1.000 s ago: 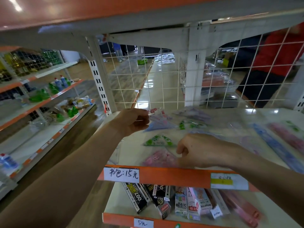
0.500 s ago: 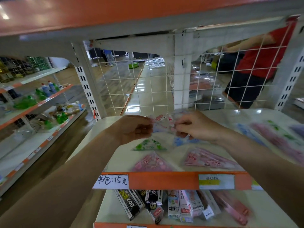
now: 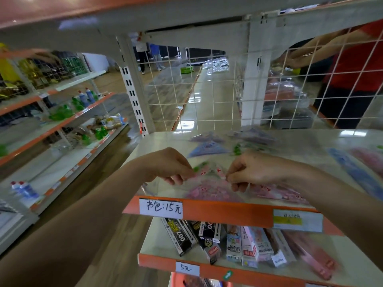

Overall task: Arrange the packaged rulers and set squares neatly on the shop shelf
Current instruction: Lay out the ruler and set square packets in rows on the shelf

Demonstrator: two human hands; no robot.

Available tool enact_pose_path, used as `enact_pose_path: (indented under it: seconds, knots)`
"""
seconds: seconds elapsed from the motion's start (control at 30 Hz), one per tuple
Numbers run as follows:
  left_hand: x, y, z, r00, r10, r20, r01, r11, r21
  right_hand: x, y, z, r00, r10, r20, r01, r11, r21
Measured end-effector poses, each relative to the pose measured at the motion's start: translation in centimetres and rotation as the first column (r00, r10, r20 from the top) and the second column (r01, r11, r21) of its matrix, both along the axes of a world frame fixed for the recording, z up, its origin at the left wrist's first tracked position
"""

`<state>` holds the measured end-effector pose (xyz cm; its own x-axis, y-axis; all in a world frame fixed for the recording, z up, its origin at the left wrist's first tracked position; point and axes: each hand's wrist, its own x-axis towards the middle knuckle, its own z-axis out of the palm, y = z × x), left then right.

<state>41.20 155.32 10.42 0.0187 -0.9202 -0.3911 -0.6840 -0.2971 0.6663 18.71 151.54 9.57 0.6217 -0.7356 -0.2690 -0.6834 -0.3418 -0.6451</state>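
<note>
Both hands hold one clear packet with a pink set square [image 3: 209, 175] just above the front of the white shelf [image 3: 165, 139]. My left hand [image 3: 167, 164] pinches its left edge, my right hand [image 3: 250, 170] its right edge. Under it lies another pink packet [image 3: 209, 192], with a further pink one [image 3: 277, 193] to its right. A blue set square packet [image 3: 207, 149] and purple ones [image 3: 209, 138] lie further back. Long blue [image 3: 352, 172] and pink [image 3: 371, 160] ruler packets lie at the right, blurred.
A white wire grid [image 3: 207, 96] backs the shelf, with a person in red [image 3: 356, 65] behind it. An orange rail with a price label [image 3: 161, 208] fronts the shelf. Boxed goods [image 3: 228, 243] fill the shelf below. Shelves with bottles [image 3: 83, 100] stand left.
My right hand rose from the front pink packet to the one my left hand held. Both hands then brought that packet toward the front of the shelf.
</note>
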Motion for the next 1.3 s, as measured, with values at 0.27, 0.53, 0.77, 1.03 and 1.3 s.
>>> enact_pose_path:
  seconds: [0.27, 0.53, 0.77, 1.03, 1.3]
  knots:
    - [0.6, -0.4, 0.7, 0.999, 0.042, -0.023, -0.044, 0.995, -0.089, 0.4, -0.1, 0.7, 0.961, 0.001, -0.275, -0.069, 0.969, -0.236]
    - [5.9, -0.4, 1.8, 0.97, 0.239, 0.041, -0.235, 0.969, -0.078, 3.4, 0.5, 0.9, 0.992, 0.1, -0.078, -0.12, 0.941, -0.316]
    - [10.9, 1.5, 0.7, 0.905, 0.405, 0.127, -0.395, 0.913, -0.099, 10.4, 1.5, -0.3, 0.979, 0.198, -0.045, -0.201, 0.915, -0.348]
    - [11.6, 3.7, -0.7, 0.882, 0.186, 0.433, -0.2, 0.98, -0.013, 16.8, 1.3, -1.2, 0.927, 0.252, -0.279, -0.341, 0.875, -0.342]
    - [11.1, 4.2, -1.5, 0.858, 0.161, 0.488, -0.176, 0.984, -0.016, 17.8, 1.1, -1.2, 0.919, 0.228, -0.322, -0.339, 0.874, -0.349]
